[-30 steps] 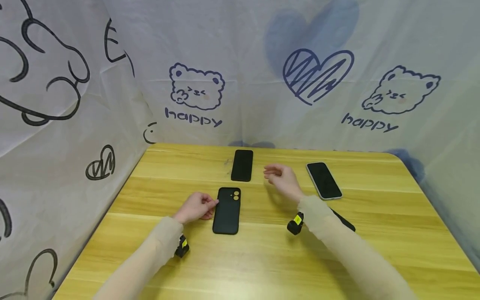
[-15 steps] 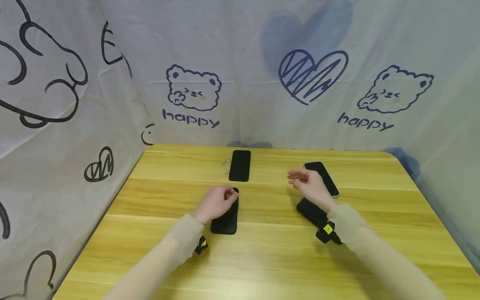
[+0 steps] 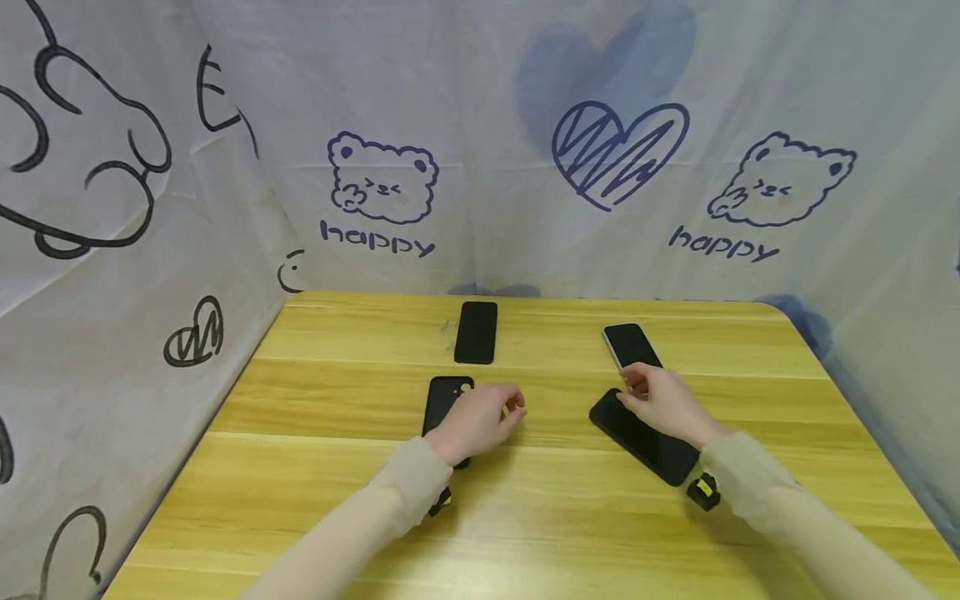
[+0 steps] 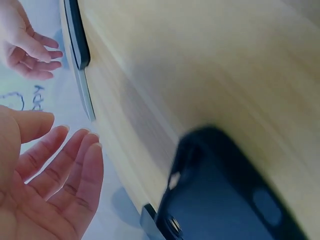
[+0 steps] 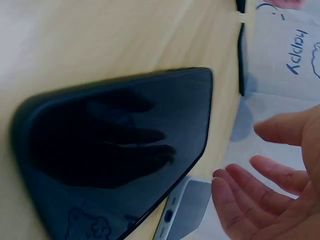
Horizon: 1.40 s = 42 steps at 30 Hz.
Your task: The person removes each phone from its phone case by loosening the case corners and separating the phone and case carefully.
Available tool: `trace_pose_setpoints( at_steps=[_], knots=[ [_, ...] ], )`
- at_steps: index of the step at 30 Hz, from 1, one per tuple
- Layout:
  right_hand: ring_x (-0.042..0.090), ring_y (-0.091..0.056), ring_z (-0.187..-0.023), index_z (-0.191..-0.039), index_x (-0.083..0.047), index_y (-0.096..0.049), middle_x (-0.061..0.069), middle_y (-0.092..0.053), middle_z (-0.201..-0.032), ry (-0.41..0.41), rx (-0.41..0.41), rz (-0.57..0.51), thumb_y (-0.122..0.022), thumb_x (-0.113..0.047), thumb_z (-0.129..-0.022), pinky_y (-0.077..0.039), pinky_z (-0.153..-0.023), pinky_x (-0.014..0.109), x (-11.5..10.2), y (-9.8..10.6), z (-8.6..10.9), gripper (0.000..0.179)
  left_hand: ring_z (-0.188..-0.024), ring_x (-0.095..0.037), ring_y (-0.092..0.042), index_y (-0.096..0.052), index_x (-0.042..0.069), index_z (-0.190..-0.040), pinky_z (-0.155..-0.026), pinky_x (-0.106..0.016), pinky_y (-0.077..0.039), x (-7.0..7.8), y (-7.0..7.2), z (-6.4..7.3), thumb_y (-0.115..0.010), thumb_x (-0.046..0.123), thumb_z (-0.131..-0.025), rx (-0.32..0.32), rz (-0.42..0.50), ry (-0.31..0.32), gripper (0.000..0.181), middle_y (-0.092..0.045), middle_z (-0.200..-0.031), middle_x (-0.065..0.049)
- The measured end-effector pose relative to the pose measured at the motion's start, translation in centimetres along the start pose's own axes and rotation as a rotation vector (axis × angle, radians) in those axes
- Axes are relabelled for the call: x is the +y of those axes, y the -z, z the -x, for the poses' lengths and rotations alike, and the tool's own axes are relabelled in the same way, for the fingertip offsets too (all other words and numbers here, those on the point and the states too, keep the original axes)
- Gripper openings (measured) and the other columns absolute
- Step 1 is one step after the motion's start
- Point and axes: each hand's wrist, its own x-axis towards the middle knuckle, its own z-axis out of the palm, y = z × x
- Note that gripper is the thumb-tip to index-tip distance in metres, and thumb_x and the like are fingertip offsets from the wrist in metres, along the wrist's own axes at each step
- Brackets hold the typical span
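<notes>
My left hand (image 3: 480,421) and right hand (image 3: 669,406) are empty, fingers loosely apart. The glossy black rectangular glass-faced phone (image 3: 645,441), three o'clock from the matte-black hollow phone case (image 3: 441,396), looks slippery, breakable; I'd grip its long edges.

The left hand (image 3: 480,419) partly hides the black case (image 3: 442,402), which the left wrist view cuts off. The right hand (image 3: 670,406) partly covers the nearer phone (image 3: 648,450) and the near end of the white-edged phone (image 3: 630,342); the near side of the bench (image 3: 547,521) is cut off.

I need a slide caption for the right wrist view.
Right hand near a black phone, with a pale-edged phone beyond.
</notes>
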Motion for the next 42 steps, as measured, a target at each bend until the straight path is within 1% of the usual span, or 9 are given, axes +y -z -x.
trace_pose_setpoints(
  at_steps=[2,5,9,13,17,24,27,33,42],
  knots=[
    [0.034,-0.069,-0.095,-0.125,0.007,-0.061,0.024,-0.069,-0.112,0.01,-0.009,0.073,-0.072,-0.018,-0.093,-0.058,-0.083,0.049,0.2,-0.1,0.3,0.042,-0.085,-0.012,-0.065,-0.069,0.013,-0.109,-0.075,-0.026,-0.054,0.4,-0.4,-0.2,-0.06,0.025,-0.103,-0.025,-0.025,-0.022,0.017,-0.073,-0.103,-0.002],
    [0.032,-0.066,-0.092,-0.123,0.006,-0.061,0.021,-0.067,-0.108,0.022,-0.021,0.167,-0.078,-0.027,-0.089,-0.056,-0.082,0.049,0.4,-0.2,0.7,0.051,-0.091,-0.014,-0.067,-0.069,0.011,-0.112,-0.079,-0.026,-0.056,1.0,-1.0,-0.3,-0.059,0.025,-0.103,-0.052,-0.059,-0.062,0.019,-0.073,-0.106,-0.002],
    [0.032,-0.062,-0.093,-0.125,0.006,-0.058,0.021,-0.064,-0.109,-0.02,-0.054,0.207,-0.082,-0.034,-0.085,-0.054,-0.081,0.049,0.6,-0.4,1.1,0.061,-0.095,-0.014,-0.068,-0.069,0.011,-0.113,-0.084,-0.027,-0.056,1.5,-1.6,-0.4,-0.06,0.024,-0.103,-0.071,-0.084,-0.087,0.019,-0.073,-0.107,-0.002],
    [0.033,-0.062,-0.094,-0.126,0.006,-0.056,0.022,-0.062,-0.113,-0.075,-0.098,0.223,-0.082,-0.04,-0.084,-0.054,-0.081,0.05,0.6,-0.6,1.1,0.067,-0.098,-0.015,-0.068,-0.069,0.011,-0.115,-0.085,-0.027,-0.056,1.9,-2.0,-0.4,-0.06,0.024,-0.103,-0.087,-0.086,-0.085,0.02,-0.073,-0.11,-0.002],
    [0.034,-0.062,-0.095,-0.123,0.007,-0.056,0.023,-0.062,-0.114,-0.097,-0.126,0.222,-0.082,-0.042,-0.083,-0.055,-0.081,0.05,0.7,-0.9,1.1,0.069,-0.099,-0.014,-0.069,-0.069,0.011,-0.116,-0.085,-0.026,-0.056,2.1,-2.3,-0.4,-0.06,0.024,-0.102,-0.092,-0.09,-0.091,0.02,-0.073,-0.111,-0.002],
    [0.026,-0.059,-0.084,-0.119,0.007,-0.057,0.021,-0.063,-0.107,-0.139,-0.157,0.208,-0.084,-0.046,-0.08,-0.053,-0.075,0.044,0.8,-1.1,0.8,0.072,-0.093,-0.012,-0.067,-0.069,0.013,-0.116,-0.083,-0.025,-0.055,2.3,-2.8,-0.5,-0.06,0.026,-0.103,-0.1,-0.104,-0.089,0.02,-0.073,-0.108,0.0],
    [0.025,-0.058,-0.082,-0.119,0.007,-0.057,0.021,-0.063,-0.106,-0.149,-0.172,0.201,-0.085,-0.048,-0.079,-0.052,-0.074,0.043,0.7,-1.1,0.7,0.074,-0.09,-0.011,-0.066,-0.069,0.014,-0.116,-0.081,-0.025,-0.055,2.4,-2.9,-0.5,-0.06,0.027,-0.103,-0.107,-0.103,-0.084,0.021,-0.073,-0.107,0.0],
    [0.026,-0.058,-0.083,-0.118,0.009,-0.056,0.022,-0.063,-0.105,-0.154,-0.189,0.215,-0.086,-0.045,-0.078,-0.052,-0.075,0.044,0.6,-1.1,0.5,0.074,-0.087,-0.01,-0.065,-0.068,0.014,-0.117,-0.079,-0.024,-0.054,2.7,-2.9,-0.7,-0.06,0.027,-0.103,-0.116,-0.096,-0.088,0.021,-0.073,-0.105,0.0],
    [0.034,-0.06,-0.095,-0.124,0.012,-0.055,0.027,-0.061,-0.114,-0.205,-0.238,0.222,-0.087,-0.045,-0.077,-0.053,-0.084,0.049,0.1,-1.0,0.0,0.081,-0.087,-0.009,-0.063,-0.069,0.014,-0.116,-0.079,-0.024,-0.054,2.7,-3.0,-0.7,-0.06,0.027,-0.103,-0.122,-0.081,-0.079,0.021,-0.072,-0.104,0.001]
  ],
)
